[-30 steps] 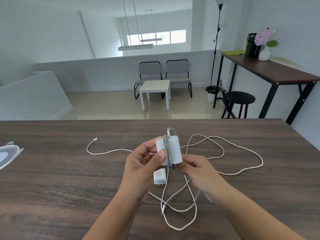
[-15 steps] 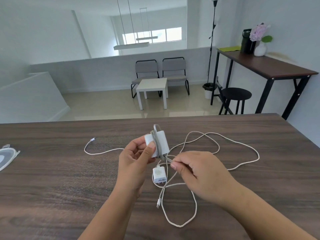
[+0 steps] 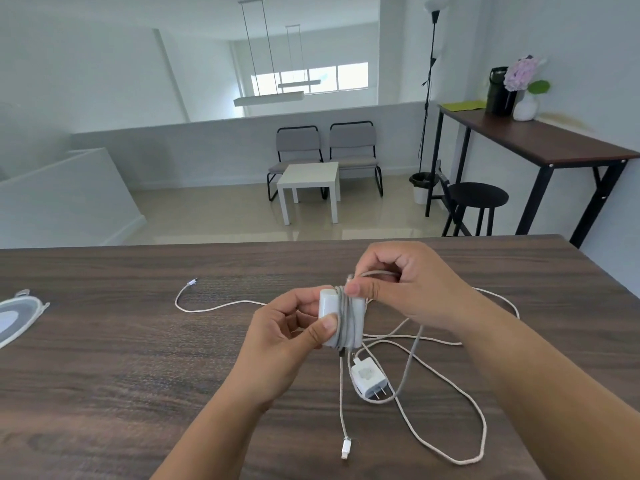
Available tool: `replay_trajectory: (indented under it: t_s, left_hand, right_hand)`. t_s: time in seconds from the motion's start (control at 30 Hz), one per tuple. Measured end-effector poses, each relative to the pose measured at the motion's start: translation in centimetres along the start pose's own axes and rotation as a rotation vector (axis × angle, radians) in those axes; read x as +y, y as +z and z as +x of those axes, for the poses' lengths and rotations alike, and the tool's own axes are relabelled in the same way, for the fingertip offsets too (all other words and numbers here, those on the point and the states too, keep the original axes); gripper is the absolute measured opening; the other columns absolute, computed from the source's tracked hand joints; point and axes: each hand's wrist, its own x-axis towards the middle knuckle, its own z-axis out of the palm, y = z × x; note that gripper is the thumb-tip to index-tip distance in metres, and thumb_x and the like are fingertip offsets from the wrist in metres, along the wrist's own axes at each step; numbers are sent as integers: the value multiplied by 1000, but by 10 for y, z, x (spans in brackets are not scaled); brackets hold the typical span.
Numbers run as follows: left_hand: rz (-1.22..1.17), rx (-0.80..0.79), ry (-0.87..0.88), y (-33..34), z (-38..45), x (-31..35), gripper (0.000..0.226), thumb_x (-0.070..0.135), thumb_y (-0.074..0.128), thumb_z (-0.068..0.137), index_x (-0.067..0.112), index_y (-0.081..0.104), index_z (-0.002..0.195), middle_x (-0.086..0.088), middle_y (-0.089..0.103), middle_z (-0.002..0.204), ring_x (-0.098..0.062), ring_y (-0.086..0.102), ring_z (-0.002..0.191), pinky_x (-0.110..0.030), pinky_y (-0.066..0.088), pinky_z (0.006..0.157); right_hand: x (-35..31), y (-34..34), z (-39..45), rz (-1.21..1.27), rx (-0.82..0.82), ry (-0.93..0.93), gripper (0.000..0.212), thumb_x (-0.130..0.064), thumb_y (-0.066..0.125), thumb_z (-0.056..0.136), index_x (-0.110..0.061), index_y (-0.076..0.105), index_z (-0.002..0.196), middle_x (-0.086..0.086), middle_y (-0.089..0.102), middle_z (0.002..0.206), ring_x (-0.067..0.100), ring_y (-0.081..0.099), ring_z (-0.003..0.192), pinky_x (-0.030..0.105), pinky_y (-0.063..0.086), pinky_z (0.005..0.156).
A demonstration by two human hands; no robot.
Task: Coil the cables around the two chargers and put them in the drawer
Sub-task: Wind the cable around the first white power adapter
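My left hand (image 3: 287,337) grips a large white charger (image 3: 329,306) above the brown table (image 3: 104,375), thumb on its front face. Grey cable turns (image 3: 346,320) run around the charger's middle. My right hand (image 3: 408,285) pinches that cable just above and right of the charger, looping it over the top. A small white plug charger (image 3: 369,377) lies flat on the table below, prongs pointing toward me. Its loose white cable (image 3: 450,452) sprawls in loops to the right, with one connector end (image 3: 345,448) near me. No drawer is in view.
Another white cable end (image 3: 192,282) trails off to the left on the table. A round grey and white object (image 3: 17,313) lies at the left edge. Beyond the table are a white side table (image 3: 311,178), two chairs, a black stool (image 3: 478,199) and a tall desk.
My right hand rose from below the charger to above it, carrying the grey cable up and over. The left hand turned the charger slightly. More turns now sit around it.
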Motion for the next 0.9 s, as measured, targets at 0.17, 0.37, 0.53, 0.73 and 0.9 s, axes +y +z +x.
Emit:
replay_trajectory:
  t_s: [0.17,0.37,0.53,0.73,0.9]
  left_hand:
    - [-124,-52,-11,1,-4,0,38,29,80,69,11,72,102,-3,71,84,-12,63,72,-22,51,62]
    - [-244,-96,-44,4,-4,-2,48,38,86,67,11,72,104,-9,69,91,-17,65,79,-28,55,69]
    - [-300,-119,-78,9,-6,-2,51,36,85,68,7,70,107,-12,68,94,-19,65,79,-30,55,68]
    - [-449,-159,-125,15,-4,-1,60,36,86,67,4,67,113,-10,67,94,-15,62,75,-25,53,64]
    - [-575,-202,-157,18,-5,-2,54,30,87,67,5,69,112,-3,67,78,-7,58,59,-18,51,52]
  right_hand:
    - [9,4,4,152,-19,-37,21,-24,74,77,-4,66,75,19,54,64,22,44,59,34,39,60]
    - [17,7,2,303,65,26,24,-24,70,75,-4,59,69,4,58,63,12,43,55,16,35,53]
    - [18,7,-1,449,54,59,19,-17,66,74,-2,55,70,-8,50,51,-1,36,39,7,30,42]
    - [34,21,-4,677,111,33,14,-25,78,73,-17,68,71,-2,62,57,12,35,44,18,23,44]
    - [34,32,-8,802,183,14,8,-21,74,67,-16,68,68,0,69,63,12,60,52,21,46,48]
